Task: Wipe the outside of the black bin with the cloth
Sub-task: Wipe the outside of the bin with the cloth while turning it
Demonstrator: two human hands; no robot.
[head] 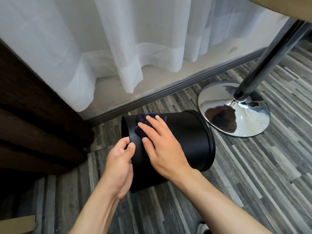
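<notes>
The black bin [184, 137] lies on its side on the wood-pattern floor, one end turned to the left and the ringed end to the right. My left hand [118, 166] grips the edge of the left end, thumb on the outside wall. My right hand [160, 142] lies flat on the upper side wall, fingers spread, pressing a dark navy cloth [143, 122] against the bin. Most of the cloth is hidden under my fingers.
A chrome table base [234, 112] with a dark pole [263, 65] stands just right of the bin. White sheer curtains [118, 48] hang above a grey skirting board [168, 92] behind it. A dark brown curtain [33, 124] fills the left side.
</notes>
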